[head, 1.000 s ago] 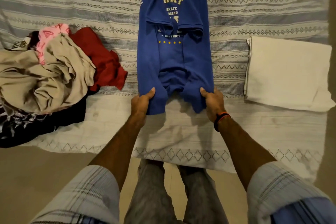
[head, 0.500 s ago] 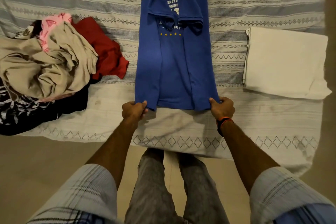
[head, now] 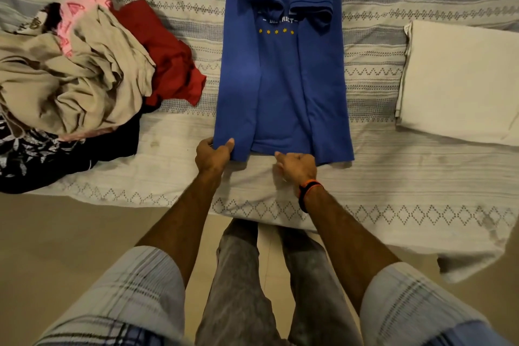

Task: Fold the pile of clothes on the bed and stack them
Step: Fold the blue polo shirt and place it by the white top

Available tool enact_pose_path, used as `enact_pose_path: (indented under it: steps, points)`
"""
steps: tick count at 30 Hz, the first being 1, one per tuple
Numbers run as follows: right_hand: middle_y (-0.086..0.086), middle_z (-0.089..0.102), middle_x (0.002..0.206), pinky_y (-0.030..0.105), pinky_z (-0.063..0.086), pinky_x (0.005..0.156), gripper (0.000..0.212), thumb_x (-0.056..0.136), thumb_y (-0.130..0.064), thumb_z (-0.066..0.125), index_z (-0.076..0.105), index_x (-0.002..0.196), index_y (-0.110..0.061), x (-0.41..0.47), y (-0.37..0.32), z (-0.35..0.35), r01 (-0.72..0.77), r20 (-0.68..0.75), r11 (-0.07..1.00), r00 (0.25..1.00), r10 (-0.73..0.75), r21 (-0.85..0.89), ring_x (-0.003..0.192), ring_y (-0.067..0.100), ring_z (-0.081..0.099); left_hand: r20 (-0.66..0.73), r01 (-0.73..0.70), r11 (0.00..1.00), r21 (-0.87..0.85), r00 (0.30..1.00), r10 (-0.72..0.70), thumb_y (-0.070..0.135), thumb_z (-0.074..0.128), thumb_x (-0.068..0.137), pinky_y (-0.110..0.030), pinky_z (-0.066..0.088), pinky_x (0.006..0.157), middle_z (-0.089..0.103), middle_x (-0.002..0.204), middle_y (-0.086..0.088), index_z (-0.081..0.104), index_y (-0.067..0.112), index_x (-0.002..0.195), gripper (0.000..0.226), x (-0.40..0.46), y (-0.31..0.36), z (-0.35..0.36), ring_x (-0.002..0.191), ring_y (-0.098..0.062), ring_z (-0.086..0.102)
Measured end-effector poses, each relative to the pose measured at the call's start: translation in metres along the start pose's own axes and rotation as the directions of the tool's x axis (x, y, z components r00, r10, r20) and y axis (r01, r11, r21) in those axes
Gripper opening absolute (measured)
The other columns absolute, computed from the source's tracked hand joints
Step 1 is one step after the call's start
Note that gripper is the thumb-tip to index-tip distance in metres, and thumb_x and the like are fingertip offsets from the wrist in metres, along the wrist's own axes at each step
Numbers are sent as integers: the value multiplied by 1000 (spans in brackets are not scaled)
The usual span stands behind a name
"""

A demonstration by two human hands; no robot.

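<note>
At the bottom of the frame are checked short sleeves and grey trousers, with both forearms reaching up toward the bed's near edge. The left hand (head: 213, 155) pinches the lower left corner of the blue T-shirt (head: 280, 87), thumb on top of the cloth. The right hand (head: 296, 167), with an orange and black band (head: 309, 191) at its wrist, has curled fingers at the middle of the shirt's bottom hem; whether it actually holds the cloth I cannot tell. The shirt lies flat in the centre of the frame on the striped bedsheet (head: 421, 177), both long sides and the sleeves folded inward, its yellow lettering running off the top edge. At the left of the frame sits the unfolded pile of clothes (head: 70, 78): beige on top, pink behind, black patterned fabric beneath, and a red garment (head: 171, 64) on its right side. At the right of the frame lies a folded white cloth (head: 460, 81), well apart from the shirt.
</note>
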State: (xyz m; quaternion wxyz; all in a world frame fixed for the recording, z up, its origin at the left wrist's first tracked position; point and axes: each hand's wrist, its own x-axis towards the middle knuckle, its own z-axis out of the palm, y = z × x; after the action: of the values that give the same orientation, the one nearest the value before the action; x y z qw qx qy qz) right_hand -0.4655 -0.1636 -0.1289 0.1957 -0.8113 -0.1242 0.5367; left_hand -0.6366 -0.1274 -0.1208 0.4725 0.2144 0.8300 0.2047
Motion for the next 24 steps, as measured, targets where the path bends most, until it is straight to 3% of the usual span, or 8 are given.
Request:
enact_pose_path:
  steps: [3,6,9,12,15,19,21,24]
  points:
    - [2,64,71,40,59,84,25,76,-25,82,61,70,-14,0,2,23,-171,61,928,985,160,330,73,19,63,11,-22,999,-27,1000,23,26,77,84,-33,52,94,66,121,-8,61,5,124,48,9,-2,1,104,-22,62]
    - [4,64,82,31,56,78,23,79,-13,81,59,87,-12,-10,-9,38,-291,170,737,957,237,610,75,14,62,48,-1,996,-85,999,5,25,75,85,-36,54,94,69,113,-8,67,4,116,38,14,-4,-1,100,-22,64]
    - [8,67,109,35,53,90,34,81,-18,80,59,108,-11,-13,-21,54,-344,212,627,937,278,698,102,20,65,87,50,982,-184,996,-35,18,72,88,-37,55,92,70,110,-9,69,3,108,25,16,-4,-3,99,-23,65]
    - [10,63,126,38,49,94,39,85,-24,76,59,116,-10,-8,-26,60,-387,229,562,915,332,731,117,26,61,121,119,960,-254,988,-91,15,70,89,-38,55,93,69,112,-9,68,4,108,22,16,-3,-4,101,-25,66]
    - [11,63,128,43,46,100,48,88,-30,71,55,129,-10,-8,-30,60,-454,294,587,889,351,670,120,27,58,154,220,907,-360,972,-175,15,73,86,-46,55,94,70,114,-11,66,-1,115,34,15,-1,-4,104,-30,66]
    - [8,65,122,41,52,91,43,86,-23,74,59,124,-12,-15,-35,64,-457,334,629,889,312,629,111,24,62,218,295,872,-391,950,-224,18,72,85,-51,55,92,71,113,-10,67,3,114,33,13,-5,-3,105,-31,65]
    - [9,69,117,37,58,81,34,86,-14,74,62,118,-11,-18,-33,66,-397,269,628,917,293,669,103,24,67,195,280,882,-378,956,-220,19,73,83,-50,55,92,71,110,-10,68,7,103,24,17,-8,-5,103,-31,66]
    - [8,71,92,29,58,58,18,79,-9,79,64,89,-11,-20,-19,71,-308,97,733,943,317,606,73,19,68,72,243,926,-290,970,-232,25,72,85,-46,57,89,70,107,-10,67,9,96,20,20,-10,-7,98,-30,66]
